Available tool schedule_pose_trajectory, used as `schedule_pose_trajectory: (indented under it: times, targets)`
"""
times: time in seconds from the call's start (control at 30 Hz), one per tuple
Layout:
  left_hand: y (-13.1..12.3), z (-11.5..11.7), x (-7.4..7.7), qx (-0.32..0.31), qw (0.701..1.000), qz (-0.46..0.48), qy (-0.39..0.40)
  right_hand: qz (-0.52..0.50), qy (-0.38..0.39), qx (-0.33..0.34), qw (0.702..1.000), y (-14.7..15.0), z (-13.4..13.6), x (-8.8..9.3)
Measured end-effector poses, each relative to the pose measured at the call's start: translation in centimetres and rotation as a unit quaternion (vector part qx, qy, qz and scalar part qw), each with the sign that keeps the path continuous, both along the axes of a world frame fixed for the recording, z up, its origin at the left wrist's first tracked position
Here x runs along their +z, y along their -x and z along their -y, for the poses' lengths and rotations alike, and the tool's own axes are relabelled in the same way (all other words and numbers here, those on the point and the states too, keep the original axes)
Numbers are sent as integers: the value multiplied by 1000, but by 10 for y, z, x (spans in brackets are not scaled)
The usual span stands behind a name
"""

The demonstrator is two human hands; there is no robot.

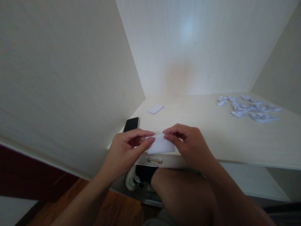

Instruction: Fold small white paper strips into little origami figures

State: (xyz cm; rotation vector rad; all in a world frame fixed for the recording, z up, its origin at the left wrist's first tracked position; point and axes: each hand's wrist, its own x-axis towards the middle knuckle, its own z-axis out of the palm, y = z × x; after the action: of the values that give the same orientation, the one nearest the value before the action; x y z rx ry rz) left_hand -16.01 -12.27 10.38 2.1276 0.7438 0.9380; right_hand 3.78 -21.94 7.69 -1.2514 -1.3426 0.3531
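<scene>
Between my two hands is a small white piece of paper [161, 146], held over the front edge of the desk. My left hand [131, 144] pinches its upper left corner between thumb and fingers. At the upper right corner, my right hand [185, 138] grips it the same way. The paper looks folded, though blur hides the exact layers. Farther back on the desk lies a flat white paper rectangle [155, 109], apart from both hands. A black phone [131, 124] rests just beyond my left hand.
Several crumpled or twisted white papers [249, 108] lie at the back right of the pale desk [199, 116]. Walls rise at the left, back and right. A drawer with a metal handle [154, 160] is below the front edge, above my leg and a shoe [131, 180].
</scene>
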Motion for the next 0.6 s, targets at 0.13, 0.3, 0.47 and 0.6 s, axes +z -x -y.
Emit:
schedule_pose_trajectory:
  times: [0.13, 0.3, 0.47, 0.6]
  targets:
    - [-4, -1, 3, -19, 1000, -20, 2, -1, 7, 8, 1000, 0, 0, -1]
    - [-10, 2, 8, -16, 999, -6, -32, -2, 13, 18, 1000, -1, -1, -2]
    - [-12, 6, 11, -30, 999, -7, -42, -4, 21, 34, 999, 1, 0, -3]
    - [-13, 8, 12, -53, 996, -31, -69, 21, 55, 48, 997, 3, 0, -3]
